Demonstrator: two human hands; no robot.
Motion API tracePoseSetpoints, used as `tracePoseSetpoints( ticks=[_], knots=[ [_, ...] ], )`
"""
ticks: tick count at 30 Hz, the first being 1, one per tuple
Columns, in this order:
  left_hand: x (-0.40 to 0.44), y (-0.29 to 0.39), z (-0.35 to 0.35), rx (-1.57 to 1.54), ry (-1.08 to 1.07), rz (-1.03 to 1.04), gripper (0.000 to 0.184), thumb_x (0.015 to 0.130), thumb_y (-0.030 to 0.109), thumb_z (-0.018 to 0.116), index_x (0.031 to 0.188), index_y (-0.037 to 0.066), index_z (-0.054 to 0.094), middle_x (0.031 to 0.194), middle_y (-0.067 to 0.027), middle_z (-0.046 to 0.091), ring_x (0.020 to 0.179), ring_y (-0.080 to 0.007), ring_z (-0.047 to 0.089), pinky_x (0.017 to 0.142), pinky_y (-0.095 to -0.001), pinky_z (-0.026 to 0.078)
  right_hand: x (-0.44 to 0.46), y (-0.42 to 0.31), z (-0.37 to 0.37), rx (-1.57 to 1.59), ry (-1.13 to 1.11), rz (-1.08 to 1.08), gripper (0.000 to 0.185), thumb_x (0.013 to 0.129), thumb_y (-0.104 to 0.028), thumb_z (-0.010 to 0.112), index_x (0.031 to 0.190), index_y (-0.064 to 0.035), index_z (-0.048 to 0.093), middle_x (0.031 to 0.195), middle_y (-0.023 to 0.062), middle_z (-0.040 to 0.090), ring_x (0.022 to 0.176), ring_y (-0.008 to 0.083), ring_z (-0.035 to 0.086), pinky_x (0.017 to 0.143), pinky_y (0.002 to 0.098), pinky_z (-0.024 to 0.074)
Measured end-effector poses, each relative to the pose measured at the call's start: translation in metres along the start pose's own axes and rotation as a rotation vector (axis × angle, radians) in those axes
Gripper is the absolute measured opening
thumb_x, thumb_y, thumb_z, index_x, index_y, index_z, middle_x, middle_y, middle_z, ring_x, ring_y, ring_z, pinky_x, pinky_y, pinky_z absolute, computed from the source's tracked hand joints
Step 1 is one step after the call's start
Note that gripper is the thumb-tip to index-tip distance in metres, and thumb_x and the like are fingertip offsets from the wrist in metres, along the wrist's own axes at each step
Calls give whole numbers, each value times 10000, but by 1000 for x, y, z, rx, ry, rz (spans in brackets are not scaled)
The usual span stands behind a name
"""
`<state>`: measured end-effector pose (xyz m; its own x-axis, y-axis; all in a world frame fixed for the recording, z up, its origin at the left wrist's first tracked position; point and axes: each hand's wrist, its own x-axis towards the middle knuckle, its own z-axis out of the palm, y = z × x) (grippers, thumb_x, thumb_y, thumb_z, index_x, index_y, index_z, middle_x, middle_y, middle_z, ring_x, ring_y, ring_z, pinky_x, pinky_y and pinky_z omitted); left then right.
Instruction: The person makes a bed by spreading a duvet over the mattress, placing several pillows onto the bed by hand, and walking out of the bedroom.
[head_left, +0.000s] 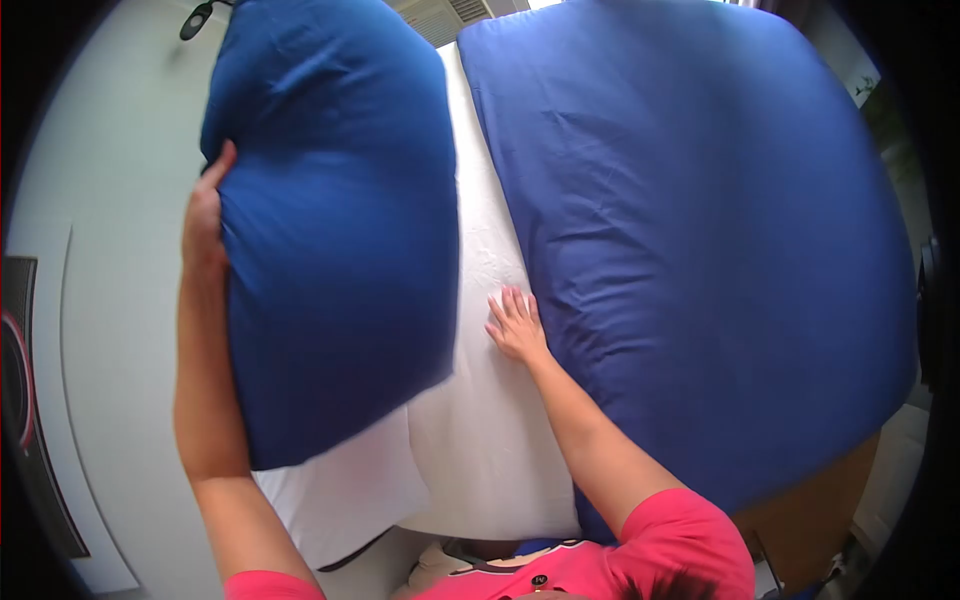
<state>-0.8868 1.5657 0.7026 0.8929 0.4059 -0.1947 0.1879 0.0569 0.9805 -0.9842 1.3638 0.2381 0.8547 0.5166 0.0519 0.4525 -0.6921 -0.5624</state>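
Observation:
My left hand (207, 215) grips the left edge of a large blue pillow (340, 230), its thumb visible at the border and the other fingers hidden behind it. The pillow is raised and tilted over the left side of the bed. My right hand (517, 325) lies flat with fingers spread on the white sheet (480, 430), holding nothing. Its edge is beside the wrinkled border of a wide blue bed cover (710, 230), which spreads over the right side. Below the blue pillow, a white pillow (345, 490) shows in part.
A pale wall (110, 220) runs along the left, with a dark framed object (35, 420) low on it. A small black object (195, 22) hangs at the top left. An air conditioner (425, 25) is partly visible at the top. A brown wooden surface (815, 505) shows at the lower right.

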Motion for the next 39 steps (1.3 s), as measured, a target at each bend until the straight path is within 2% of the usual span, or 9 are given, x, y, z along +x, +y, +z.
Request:
tracePoseSetpoints(
  ticks=[10, 11, 19, 20, 23, 27, 33, 35, 39],
  knots=[
    [249, 13, -52, 345, 294, 252, 470, 786, 219, 669, 1064, -129, 520, 982, -178, 610, 825, -247, 614, 759, -350, 507, -2, 20, 27, -96, -146, -15, 654, 823, -537, 390, 1393, -257, 234, 1482, -12, 92, 1368, 182, -8, 1088, 412, 0],
    [166, 27, -112, 287, 436, 363, 480, 769, 215, 689, 1051, -136, 523, 966, -181, 611, 811, -250, 615, 754, -352, 508, -20, 17, 24, -176, -101, -145, 653, 823, -539, 387, 1393, -259, 233, 1483, -12, 91, 1368, 182, -5, 1088, 411, 3],
    [218, 39, -162, 1194, 725, 238, 609, 711, 352, 715, 1003, -160, 561, 931, -193, 622, 757, -248, 608, 698, -351, 483, -28, 17, 19, -137, -110, -257, 643, 822, -539, 404, 1386, -272, 253, 1485, -9, 84, 1367, 196, 28, 1089, 402, 56],
    [220, 35, -164, 939, 745, 141, 621, 705, 416, 698, 995, -123, 593, 923, -207, 628, 775, -239, 608, 696, -358, 476, -29, 15, 14, -126, -122, -268, 643, 821, -539, 405, 1386, -271, 254, 1484, -8, 86, 1366, 197, 31, 1089, 401, 58],
    [259, 36, -181, 1081, 599, -6, 562, 701, 438, 690, 960, -57, 633, 906, -188, 636, 784, -221, 609, 699, -338, 467, -30, 14, 10, -70, -109, -275, 641, 820, -536, 410, 1384, -271, 258, 1483, -8, 93, 1365, 200, 40, 1092, 399, 55],
    [242, 60, -151, 1383, 534, 428, 413, 802, 421, 580, 792, 12, 638, 679, -79, 613, 639, -155, 563, 612, -317, 431, -38, 10, 3, -55, -151, -249, 633, 818, -526, 425, 1378, -270, 273, 1479, -10, 112, 1361, 202, 63, 1091, 403, 56],
    [247, 74, -158, 1263, 497, 510, 420, 818, 412, 550, 744, 4, 615, 574, -76, 565, 549, -168, 532, 550, -333, 414, -43, 5, -6, -37, -185, -225, 638, 814, -526, 439, 1374, -266, 278, 1475, 3, 125, 1352, 217, 102, 1087, 418, 87],
    [254, 55, -173, 1538, 574, 436, 452, 788, 454, 532, 840, 21, 651, 723, -175, 635, 699, -305, 624, 649, -390, 460, -42, 5, -7, -27, -177, -226, 640, 814, -526, 441, 1374, -265, 276, 1476, 5, 121, 1351, 223, 106, 1084, 422, 102],
    [262, 39, -182, 1748, 804, 309, 425, 772, 420, 522, 914, 41, 654, 965, -203, 620, 939, -367, 586, 820, -415, 453, -40, 0, -11, 24, -194, -206, 602, 822, -496, 433, 1365, -271, 303, 1465, -9, 153, 1344, 204, 125, 1091, 389, 102]
  ],
)
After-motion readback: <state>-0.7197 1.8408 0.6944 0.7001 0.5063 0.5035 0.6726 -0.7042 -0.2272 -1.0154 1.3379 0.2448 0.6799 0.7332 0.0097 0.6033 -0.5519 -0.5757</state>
